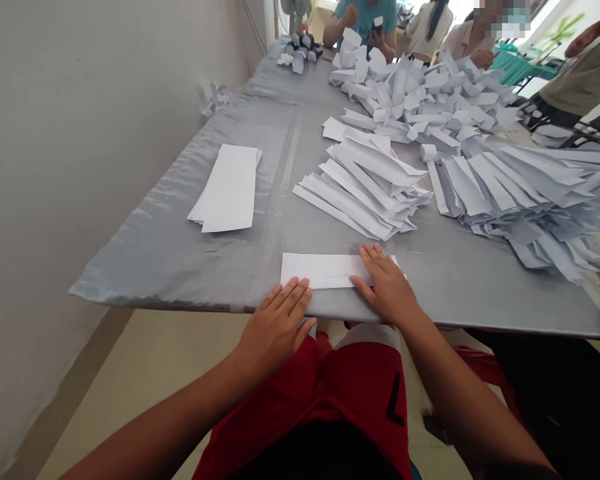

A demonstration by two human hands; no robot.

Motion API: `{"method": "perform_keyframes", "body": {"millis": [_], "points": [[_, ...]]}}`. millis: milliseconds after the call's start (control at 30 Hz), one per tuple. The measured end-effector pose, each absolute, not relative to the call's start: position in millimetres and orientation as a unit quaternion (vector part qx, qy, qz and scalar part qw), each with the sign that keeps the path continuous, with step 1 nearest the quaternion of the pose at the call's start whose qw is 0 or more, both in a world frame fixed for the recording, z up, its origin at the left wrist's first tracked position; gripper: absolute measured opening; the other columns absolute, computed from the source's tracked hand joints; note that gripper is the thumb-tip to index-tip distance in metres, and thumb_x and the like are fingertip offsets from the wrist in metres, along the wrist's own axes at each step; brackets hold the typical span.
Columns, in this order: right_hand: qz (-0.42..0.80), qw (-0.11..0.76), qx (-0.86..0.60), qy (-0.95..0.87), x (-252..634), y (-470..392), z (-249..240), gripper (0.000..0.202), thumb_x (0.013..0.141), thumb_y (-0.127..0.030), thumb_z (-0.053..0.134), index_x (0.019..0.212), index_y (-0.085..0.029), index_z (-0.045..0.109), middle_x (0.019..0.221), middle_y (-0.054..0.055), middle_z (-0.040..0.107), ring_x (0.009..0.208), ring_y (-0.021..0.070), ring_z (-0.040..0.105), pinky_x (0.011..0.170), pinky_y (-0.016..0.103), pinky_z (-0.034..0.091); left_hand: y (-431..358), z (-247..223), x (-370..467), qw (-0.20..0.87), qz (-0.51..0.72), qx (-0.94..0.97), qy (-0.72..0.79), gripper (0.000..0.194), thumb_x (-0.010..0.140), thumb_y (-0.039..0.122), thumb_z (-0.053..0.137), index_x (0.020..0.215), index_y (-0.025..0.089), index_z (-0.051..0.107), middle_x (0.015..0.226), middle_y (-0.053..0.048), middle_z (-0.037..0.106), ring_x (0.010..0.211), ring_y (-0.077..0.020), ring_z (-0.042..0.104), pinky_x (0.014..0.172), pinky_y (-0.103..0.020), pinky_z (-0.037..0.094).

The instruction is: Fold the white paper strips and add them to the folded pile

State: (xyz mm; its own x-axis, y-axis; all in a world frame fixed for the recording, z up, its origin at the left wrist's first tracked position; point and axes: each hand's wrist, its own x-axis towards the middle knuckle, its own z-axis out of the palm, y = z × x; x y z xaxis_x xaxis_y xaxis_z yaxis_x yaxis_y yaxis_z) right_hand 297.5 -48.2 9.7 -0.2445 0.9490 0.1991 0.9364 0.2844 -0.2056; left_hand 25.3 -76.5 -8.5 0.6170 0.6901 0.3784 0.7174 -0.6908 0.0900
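A white folded paper strip (325, 270) lies lengthwise along the near edge of the table. My left hand (280, 317) rests with fingers stretched out on its near left corner. On its right end lies my right hand (386, 285), palm down, the thumb spread from the fingers. A small stack of white paper sheets (230, 190) is up and to the left. Beyond the strip spreads a fanned pile of folded paper strips (365, 183).
A grey cloth covers the table (180, 267), with a wall (105, 100) along its left. Another pile of folded strips (525, 187) lies right, and a heap of loose folded papers (420, 93) farther back. Several people sit or stand around the far and right sides.
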Motion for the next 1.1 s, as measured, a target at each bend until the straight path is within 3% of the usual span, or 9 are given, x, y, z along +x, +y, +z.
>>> {"method": "perform_keyframes", "body": {"millis": [133,333,533,700,800,867,1000,1100], "points": [[0.048,0.09,-0.606,-0.789,302.3,-39.7,-0.8,0.064,0.101,-0.052,0.043,0.152,-0.013,0.043,0.157,0.018,0.043,0.148,0.0333,0.037,0.116,0.056,0.038,-75.2,-8.3,20.6,0.048,-0.214,-0.881,-0.418,0.037,0.102,0.024,0.043,0.128,0.012,0.065,0.143,-0.014,0.06,0.136,-0.029,0.055,0.109,-0.044,0.049],[0.027,0.101,-0.606,-0.788,304.0,-43.4,-1.5,0.062,0.102,-0.055,0.04,0.15,-0.015,0.045,0.153,0.016,0.05,0.144,0.0326,0.043,0.115,0.057,0.038,-71.4,-4.0,2.2,0.073,-0.226,-0.862,-0.447,0.032,0.101,0.02,0.044,0.116,0.015,0.071,0.138,-0.014,0.064,0.135,-0.0311,0.055,0.11,-0.049,0.045],[-0.009,0.124,-0.593,-0.795,302.6,-42.8,2.6,0.06,0.101,-0.055,0.043,0.146,-0.018,0.051,0.142,0.016,0.059,0.131,0.0328,0.055,0.111,0.056,0.04,-55.4,18.1,-12.4,0.13,-0.27,-0.833,-0.465,0.028,0.099,0.022,0.048,0.082,0.016,0.069,0.122,-0.014,0.074,0.123,-0.0347,0.064,0.104,-0.05,0.048],[-0.043,0.136,-0.573,-0.807,302.9,-40.2,3.7,0.057,0.1,-0.054,0.046,0.145,-0.02,0.052,0.132,0.015,0.063,0.122,0.032,0.057,0.109,0.053,0.04,-28.7,31.6,5.3,0.091,-0.317,-0.829,-0.453,0.018,0.096,0.027,0.056,0.093,0.02,0.072,0.112,-0.008,0.077,0.112,-0.027,0.068,0.102,-0.044,0.048],[-0.061,0.15,-0.561,-0.812,302.7,-39.3,2.0,0.057,0.099,-0.054,0.048,0.145,-0.021,0.053,0.124,0.015,0.064,0.115,0.0317,0.057,0.104,0.051,0.041,-10.1,21.0,20.6,0.046,-0.236,-0.856,-0.457,0.03,0.096,0.028,0.056,0.121,0.017,0.067,0.131,-0.013,0.068,0.124,-0.0312,0.061,0.105,-0.049,0.045],[-0.073,0.155,-0.557,-0.813,302.2,-39.6,1.0,0.056,0.098,-0.053,0.049,0.143,-0.02,0.055,0.12,0.015,0.064,0.111,0.0315,0.057,0.101,0.049,0.043,-2.1,11.5,26.6,0.034,-0.195,-0.873,-0.445,0.036,0.095,0.024,0.057,0.129,0.015,0.063,0.129,-0.015,0.069,0.123,-0.0313,0.061,0.107,-0.05,0.043],[-0.081,0.147,-0.561,-0.811,299.4,-42.6,1.9,0.051,0.098,-0.05,0.051,0.138,-0.02,0.06,0.118,0.015,0.063,0.11,0.0308,0.056,0.098,0.047,0.043,-0.1,3.3,27.9,0.065,-0.191,-0.891,-0.408,0.034,0.095,0.016,0.054,0.127,0.014,0.064,0.108,-0.012,0.074,0.102,-0.0274,0.066,0.099,-0.045,0.046],[-0.081,0.153,-0.567,-0.805,295.9,-46.1,3.8,0.043,0.099,-0.047,0.052,0.13,-0.022,0.065,0.122,0.013,0.065,0.112,0.0301,0.058,0.102,0.048,0.041,-3.4,6.1,25.0,0.087,-0.2,-0.9,-0.377,0.025,0.095,0.012,0.052,0.111,0.018,0.07,0.097,-0.009,0.073,0.09,-0.0255,0.065,0.085,-0.041,0.049]]}}
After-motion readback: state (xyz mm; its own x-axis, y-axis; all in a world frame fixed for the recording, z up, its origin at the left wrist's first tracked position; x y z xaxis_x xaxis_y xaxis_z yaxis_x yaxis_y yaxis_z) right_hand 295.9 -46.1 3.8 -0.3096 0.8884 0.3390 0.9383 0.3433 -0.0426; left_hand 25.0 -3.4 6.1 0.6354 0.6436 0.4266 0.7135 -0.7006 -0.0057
